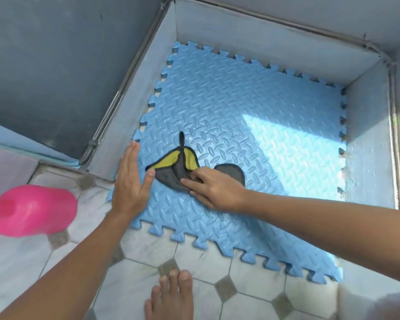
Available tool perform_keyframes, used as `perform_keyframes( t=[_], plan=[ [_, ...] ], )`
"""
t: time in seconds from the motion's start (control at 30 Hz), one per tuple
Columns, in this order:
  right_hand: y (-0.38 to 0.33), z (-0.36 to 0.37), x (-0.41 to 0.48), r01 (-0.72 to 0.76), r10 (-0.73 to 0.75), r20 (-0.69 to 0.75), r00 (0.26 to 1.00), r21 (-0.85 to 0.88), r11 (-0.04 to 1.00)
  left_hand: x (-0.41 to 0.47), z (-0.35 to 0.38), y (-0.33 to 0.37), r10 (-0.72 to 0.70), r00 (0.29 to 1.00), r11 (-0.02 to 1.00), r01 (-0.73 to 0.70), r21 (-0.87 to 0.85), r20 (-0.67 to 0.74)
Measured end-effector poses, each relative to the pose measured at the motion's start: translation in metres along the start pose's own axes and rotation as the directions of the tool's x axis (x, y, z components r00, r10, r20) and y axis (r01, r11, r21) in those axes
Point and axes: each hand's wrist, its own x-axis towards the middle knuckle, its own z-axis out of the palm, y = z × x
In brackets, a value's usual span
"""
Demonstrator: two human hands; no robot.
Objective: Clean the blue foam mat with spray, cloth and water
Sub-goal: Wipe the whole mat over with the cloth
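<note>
Pink bottle point(34, 210) blurred, cut off at left; cloth point(171, 176) partly under right hand point(217, 192)

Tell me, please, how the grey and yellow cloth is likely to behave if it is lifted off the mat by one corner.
The cloth looks floppy: it lies crumpled and folded over on the blue foam mat, so it would probably drape. It seems thin, so likely light. Under the right hand it should slide rather than roll.
</note>
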Motion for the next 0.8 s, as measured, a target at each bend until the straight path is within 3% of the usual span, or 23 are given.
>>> perform_keyframes(
  t=[0.07, 0.1, 0.17, 0.23, 0.27, 0.33, 0.37, 0.4, 0.43, 0.47, 0.5, 0.63, 0.8],
  plan=[
    [0.034, -0.017, -0.028, 0.092, -0.09, 0.039, 0.995, -0.065, 0.994, 0.001, 0.0, 0.0, -0.008, 1.0, 1.0, 0.008, -0.008, 0.01],
    [0.057, -0.03, -0.039, 0.063, -0.06, 0.027, 0.998, -0.114, 0.992, 0.001, 0.0, 0.001, -0.012, 1.0, 1.0, 0.012, -0.013, 0.016],
    [0.108, -0.056, -0.057, -0.15, 0.139, -0.068, 0.988, -0.2, 0.968, 0.001, 0.001, 0.0, -0.006, 1.0, 1.0, 0.006, -0.019, 0.02],
    [0.156, -0.077, -0.074, -0.458, 0.412, -0.23, 0.882, -0.208, 0.864, 0.0, 0.002, -0.001, -0.001, 1.0, 1.0, 0.002, -0.019, 0.029],
    [0.176, -0.085, -0.082, -0.62, 0.549, -0.326, 0.77, -0.175, 0.765, 0.0, 0.002, -0.001, -0.005, 0.999, 1.0, 0.006, -0.016, 0.036],
    [0.206, -0.094, -0.085, -0.874, 0.774, -0.463, 0.431, -0.003, 0.485, 0.0, 0.002, -0.001, -0.004, 0.999, 1.0, 0.004, -0.012, 0.047],
    [0.215, -0.094, -0.075, -0.931, 0.835, -0.481, 0.267, 0.097, 0.353, 0.0, 0.002, -0.002, 0.002, 0.999, 1.0, -0.001, -0.015, 0.049],
    [0.218, -0.093, -0.056, -0.949, 0.87, -0.47, 0.149, 0.18, 0.26, 0.0, 0.001, -0.002, 0.006, 0.999, 1.0, -0.005, -0.024, 0.047],
    [0.216, -0.089, -0.032, -0.949, 0.895, -0.437, 0.091, 0.235, 0.212, 0.001, 0.001, -0.003, 0.009, 0.999, 0.999, -0.008, -0.037, 0.044],
    [0.209, -0.084, -0.005, -0.941, 0.905, -0.415, 0.09, 0.262, 0.214, 0.0, 0.001, -0.002, 0.013, 0.999, 0.999, -0.011, -0.052, 0.039],
    [0.199, -0.077, 0.023, -0.931, 0.903, -0.406, 0.143, 0.254, 0.262, 0.0, 0.001, -0.002, 0.016, 0.999, 0.997, -0.014, -0.07, 0.032],
    [0.126, -0.038, 0.109, -0.774, 0.741, -0.399, 0.541, 0.108, 0.624, -0.001, 0.0, -0.007, 0.011, 0.999, 0.992, -0.016, -0.123, -0.036],
    [0.001, 0.003, 0.108, -0.422, 0.415, -0.262, 0.871, 0.031, 0.906, -0.001, 0.0, -0.006, -0.015, 0.996, 0.992, 0.003, -0.128, -0.093]
  ],
)
